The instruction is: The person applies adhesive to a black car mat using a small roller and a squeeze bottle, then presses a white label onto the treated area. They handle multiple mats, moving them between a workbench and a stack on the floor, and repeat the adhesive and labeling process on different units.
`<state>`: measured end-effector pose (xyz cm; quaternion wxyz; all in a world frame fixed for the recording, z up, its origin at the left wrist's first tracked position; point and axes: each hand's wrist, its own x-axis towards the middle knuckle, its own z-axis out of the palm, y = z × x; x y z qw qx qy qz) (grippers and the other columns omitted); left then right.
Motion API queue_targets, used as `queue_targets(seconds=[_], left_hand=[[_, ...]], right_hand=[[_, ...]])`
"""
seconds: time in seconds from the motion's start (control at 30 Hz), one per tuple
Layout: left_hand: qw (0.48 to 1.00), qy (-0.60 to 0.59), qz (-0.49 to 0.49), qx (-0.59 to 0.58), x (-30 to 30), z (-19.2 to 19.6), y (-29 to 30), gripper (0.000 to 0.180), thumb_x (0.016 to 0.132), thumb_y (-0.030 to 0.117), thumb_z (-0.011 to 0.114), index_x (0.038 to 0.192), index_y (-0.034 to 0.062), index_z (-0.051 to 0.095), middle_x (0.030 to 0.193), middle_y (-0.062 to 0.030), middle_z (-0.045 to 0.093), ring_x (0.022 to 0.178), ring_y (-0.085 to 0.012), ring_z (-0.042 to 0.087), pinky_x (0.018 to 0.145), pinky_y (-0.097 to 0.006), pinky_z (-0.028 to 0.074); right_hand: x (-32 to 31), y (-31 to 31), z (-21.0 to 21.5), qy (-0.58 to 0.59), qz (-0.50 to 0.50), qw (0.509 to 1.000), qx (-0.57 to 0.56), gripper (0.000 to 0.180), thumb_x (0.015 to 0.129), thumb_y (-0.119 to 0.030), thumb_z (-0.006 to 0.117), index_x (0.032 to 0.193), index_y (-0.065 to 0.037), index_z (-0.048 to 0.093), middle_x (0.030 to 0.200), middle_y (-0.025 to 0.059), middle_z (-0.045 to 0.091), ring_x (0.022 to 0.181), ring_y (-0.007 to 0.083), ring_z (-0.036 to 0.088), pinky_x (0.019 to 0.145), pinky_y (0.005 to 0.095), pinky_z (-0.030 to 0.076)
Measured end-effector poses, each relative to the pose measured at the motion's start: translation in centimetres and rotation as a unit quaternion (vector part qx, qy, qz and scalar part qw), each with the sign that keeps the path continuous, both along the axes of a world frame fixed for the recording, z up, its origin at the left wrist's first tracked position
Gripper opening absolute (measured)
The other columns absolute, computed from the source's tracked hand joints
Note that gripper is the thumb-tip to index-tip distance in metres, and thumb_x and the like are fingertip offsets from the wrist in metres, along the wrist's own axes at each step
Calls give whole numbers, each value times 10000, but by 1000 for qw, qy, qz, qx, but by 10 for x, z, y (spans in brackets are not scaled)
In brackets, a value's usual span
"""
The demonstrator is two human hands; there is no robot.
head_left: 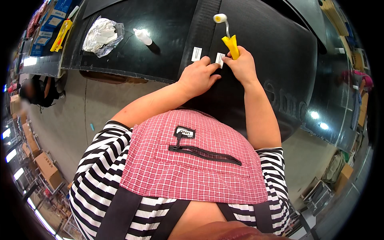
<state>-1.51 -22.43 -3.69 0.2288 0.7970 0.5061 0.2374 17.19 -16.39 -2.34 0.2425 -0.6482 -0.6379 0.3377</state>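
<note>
My right hand [243, 67] is wrapped round the yellow handle [232, 47] of a small paint roller, whose short white roller head [219, 18] points away from me. The thumb and forefinger side of that hand meets a small white label [219, 59] lying on a black sheet [260, 44]. My left hand [198, 77] rests on the same sheet, just to the left. Its thumb stands apart from its forefinger, which reaches to the lower edge of that label; nothing shows in its grip. A second white label [196, 54] lies just beyond the left hand.
On the dark table stand a white squeeze bottle [143, 37] and, to its left, a clear plastic bag [103, 37] with white pieces inside. A yellow tool [61, 36] lies at the far left by blue boxes [54, 20]. Other people are visible at both sides.
</note>
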Motion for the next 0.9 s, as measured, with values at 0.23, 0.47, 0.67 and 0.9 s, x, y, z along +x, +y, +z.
queue_targets(seconds=[0.23,0.47,0.67,0.9], left_hand=[[1000,4,-2,2,0,0,0,331,888,285,741,1166,110,703,963,-110,583,890,-305,665,778,-415,560],[1000,4,-11,7,0,2,-1,344,883,286,747,1170,105,689,989,-116,585,922,-316,660,789,-427,555],[992,-21,-107,60,-20,6,-9,333,861,210,762,1161,88,686,1046,-104,621,970,-315,635,849,-403,537],[950,-18,-275,149,-42,-8,-10,401,823,208,781,1195,87,687,1298,-105,616,1201,-295,578,1036,-438,465]], right_hand=[[-9,5,5,-56,-49,997,1,346,770,-261,827,948,-3,679,891,169,721,853,345,703,776,417,540],[-4,-9,10,25,-96,995,11,347,813,-247,772,1019,12,668,979,191,695,929,343,686,831,411,520],[13,-111,26,99,-63,993,27,487,904,-42,584,1388,-2,536,1216,208,564,1108,350,582,926,413,472],[-20,-180,32,-74,-42,986,144,633,870,-78,681,1482,-125,526,980,158,639,821,354,666,723,418,551]])
